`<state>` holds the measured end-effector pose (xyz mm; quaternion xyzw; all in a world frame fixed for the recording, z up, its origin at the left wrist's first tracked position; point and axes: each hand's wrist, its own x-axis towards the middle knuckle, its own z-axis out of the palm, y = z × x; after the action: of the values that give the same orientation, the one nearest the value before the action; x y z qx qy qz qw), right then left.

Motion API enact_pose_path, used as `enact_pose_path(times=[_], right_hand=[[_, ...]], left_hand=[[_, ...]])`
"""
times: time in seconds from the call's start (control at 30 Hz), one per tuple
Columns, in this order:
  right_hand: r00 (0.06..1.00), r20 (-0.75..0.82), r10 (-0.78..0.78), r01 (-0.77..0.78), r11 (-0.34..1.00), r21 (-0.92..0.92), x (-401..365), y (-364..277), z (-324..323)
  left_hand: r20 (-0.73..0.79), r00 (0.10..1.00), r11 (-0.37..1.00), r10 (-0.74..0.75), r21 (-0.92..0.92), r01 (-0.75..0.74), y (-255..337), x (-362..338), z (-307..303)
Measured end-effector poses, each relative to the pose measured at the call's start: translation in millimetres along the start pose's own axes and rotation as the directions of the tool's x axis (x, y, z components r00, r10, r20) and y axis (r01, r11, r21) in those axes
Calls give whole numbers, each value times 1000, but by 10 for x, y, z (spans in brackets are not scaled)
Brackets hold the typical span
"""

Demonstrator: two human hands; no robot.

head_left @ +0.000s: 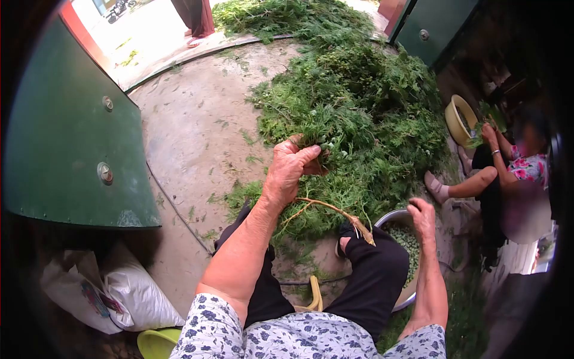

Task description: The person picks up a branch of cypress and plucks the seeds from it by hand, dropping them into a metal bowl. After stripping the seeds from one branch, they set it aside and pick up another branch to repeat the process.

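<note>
My left hand (293,167) is closed, pinching a green leafy sprig (320,143) with small pale round cones on it, over the edge of the heap of cut evergreen branches (365,102). A bare, forked woody stem (341,212) comes from behind my left wrist and ends in a torn, light-coloured end above my knee. My right hand (423,215) has its fingers curled in, above the rim of a metal basin (412,293) beside my leg. What those fingers hold, if anything, is hidden. Many small green cones (403,239) lie in the basin.
At right, another seated person (526,161) handles a green sprig near a yellow tub (459,122). White sacks (140,293) and a yellow-green basin (158,342) stand at lower left. Green metal doors (78,143) flank the doorway, where someone's legs (194,18) show. A dark cable (173,206) crosses the floor.
</note>
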<state>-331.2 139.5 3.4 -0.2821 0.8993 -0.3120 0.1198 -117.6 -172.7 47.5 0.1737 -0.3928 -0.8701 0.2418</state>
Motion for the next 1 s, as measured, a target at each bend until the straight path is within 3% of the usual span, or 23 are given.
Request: enact_pose_path(times=[0.1,0.2,0.3,0.37,0.53,0.63,0.7,0.77,0.87,1.0], right_hand=[[975,-91,-202,221,917,332,294,-1263,152],[950,10,-311,249,779,576,417,-1998,380],[922,147,-357,163,706,690,483,-2149,687],[887,260,-382,98,706,702,458,-2125,790],[951,65,-301,166,680,714,361,-2053,972],[966,127,-226,88,746,660,376,-2027,972],[960,153,-235,49,677,735,391,-2008,975],[942,260,-211,-110,539,835,400,-2000,941],[933,311,-179,-195,474,859,410,-1945,923],[955,242,-171,-144,446,883,372,-1959,911]], left_hand=[[-6,1000,999,10,38,-9,-26,10,23],[-13,1000,993,4,121,-3,-23,-8,42],[-50,999,989,-21,145,28,12,-23,75],[24,998,973,-57,227,50,11,-20,33],[27,998,930,-59,365,45,-63,6,23],[-1,998,921,-55,386,52,-57,13,70],[0,998,906,-58,419,53,-85,18,95],[6,998,890,-64,452,54,-112,28,125],[-32,998,861,-48,505,57,-158,38,154],[-52,998,865,-34,498,55,-200,54,177]])
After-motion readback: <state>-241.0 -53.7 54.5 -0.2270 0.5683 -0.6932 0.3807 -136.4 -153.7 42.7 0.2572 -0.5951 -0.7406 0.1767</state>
